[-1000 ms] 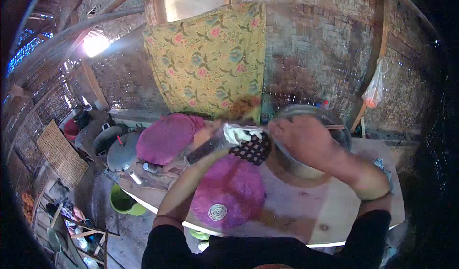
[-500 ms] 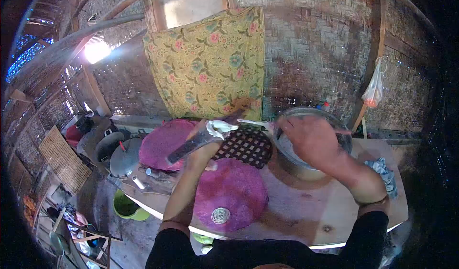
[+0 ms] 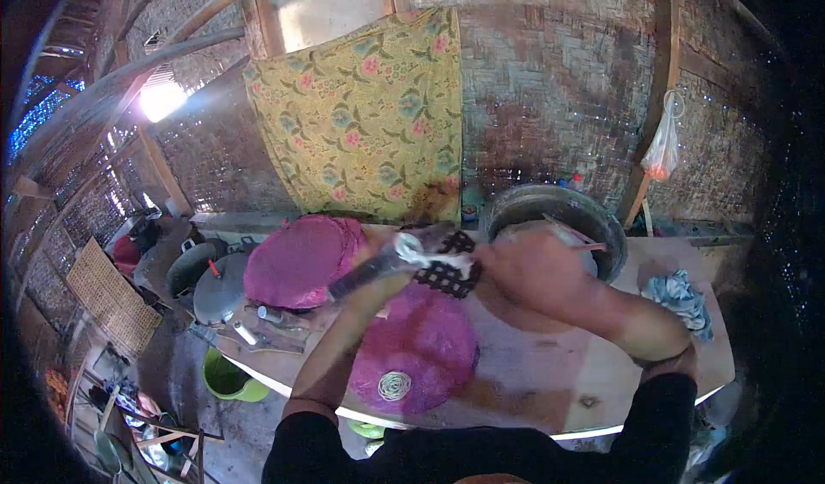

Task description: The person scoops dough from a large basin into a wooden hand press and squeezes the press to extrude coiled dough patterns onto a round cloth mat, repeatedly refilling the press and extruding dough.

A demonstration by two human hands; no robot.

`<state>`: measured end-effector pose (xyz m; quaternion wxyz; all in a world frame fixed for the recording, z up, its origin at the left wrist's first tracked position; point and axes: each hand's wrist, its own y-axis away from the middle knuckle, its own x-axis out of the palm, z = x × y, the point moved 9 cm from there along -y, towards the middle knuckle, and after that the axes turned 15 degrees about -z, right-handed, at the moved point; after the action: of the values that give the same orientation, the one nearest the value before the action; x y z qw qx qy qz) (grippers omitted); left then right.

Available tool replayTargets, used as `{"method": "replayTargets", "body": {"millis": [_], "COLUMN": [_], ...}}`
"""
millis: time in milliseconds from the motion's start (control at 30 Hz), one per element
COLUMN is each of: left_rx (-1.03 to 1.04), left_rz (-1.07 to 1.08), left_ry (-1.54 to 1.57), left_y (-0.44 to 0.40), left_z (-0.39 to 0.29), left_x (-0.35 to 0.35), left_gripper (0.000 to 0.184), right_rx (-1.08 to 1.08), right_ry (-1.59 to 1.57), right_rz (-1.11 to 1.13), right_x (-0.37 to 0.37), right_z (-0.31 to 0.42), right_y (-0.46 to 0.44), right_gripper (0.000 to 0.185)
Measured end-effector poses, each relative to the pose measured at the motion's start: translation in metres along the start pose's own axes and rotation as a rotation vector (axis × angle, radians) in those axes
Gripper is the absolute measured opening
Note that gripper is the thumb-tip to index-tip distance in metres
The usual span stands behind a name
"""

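Note:
My left hand (image 3: 383,293) is wrapped round a dark tube (image 3: 359,278), tilted up to the right. Sticky white paste (image 3: 409,248) clings about its upper end. My right hand (image 3: 537,269) is blurred by motion, its fingers close to the paste at the tube's end; their grip is not clear. Behind that hand stands a large metal basin (image 3: 617,256), its contents partly hidden. Below the tube lies a round pink mat (image 3: 430,333) with a coil of pale strands (image 3: 394,386) on it. A dark openwork lattice (image 3: 443,279) shows between my hands.
Another pink piece (image 3: 296,265) lies at the left of the table (image 3: 550,381). A crumpled cloth (image 3: 679,299) lies at the right. Lidded pots (image 3: 225,288) stand on the far left, with a green bucket (image 3: 230,374) on the floor. A plastic bag (image 3: 662,149) hangs from the post.
My right hand has moved left and down from over the basin to the tube's end. My left hand and the tube have shifted slightly right. The view has tilted a little.

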<state>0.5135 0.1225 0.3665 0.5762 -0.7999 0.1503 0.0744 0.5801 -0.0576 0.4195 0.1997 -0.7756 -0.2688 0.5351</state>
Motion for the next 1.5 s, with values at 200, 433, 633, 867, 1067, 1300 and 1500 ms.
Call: {"method": "replayTargets", "body": {"millis": [200,433,633,867,1067,1300,1500], "left_rx": [0.034,-0.168,-0.043,-0.169,-0.437,-0.975,-1.176], "left_rz": [0.128,-0.031,0.054,0.155,0.021,0.013,-0.297], "left_ry": [-0.308,-0.167,-0.460,-0.382,0.042,2.073,1.200], "left_y": [-0.002,-0.016,-0.024,-0.001,-0.011,-0.008,0.079], "left_z": [0.007,0.040,-0.015,0.059,0.056,0.032,0.097], "left_x": [0.039,0.012,0.034,0.059,-0.003,0.041,0.050], "left_gripper": [0.026,0.014,0.024,0.039,0.028,0.012,0.020], "right_rx": [0.398,0.616,0.781,0.931,0.851,1.098,1.029], "right_ry": [-0.277,-0.859,-0.920,-1.027,0.174,-2.365,-2.648], "right_rz": [-0.253,-0.117,-0.266,-0.061,0.749,0.068,0.026], "right_x": [0.040,0.100,0.123,0.122,0.190,0.201,0.169], "right_z": [-0.011,-0.001,-0.022,-0.054,-0.157,0.045,0.074], "right_y": [0.012,0.042,0.044,0.074,0.189,0.067,0.060], "right_gripper": [0.039,0.040,0.039,0.040,0.039,0.069,0.076]}}
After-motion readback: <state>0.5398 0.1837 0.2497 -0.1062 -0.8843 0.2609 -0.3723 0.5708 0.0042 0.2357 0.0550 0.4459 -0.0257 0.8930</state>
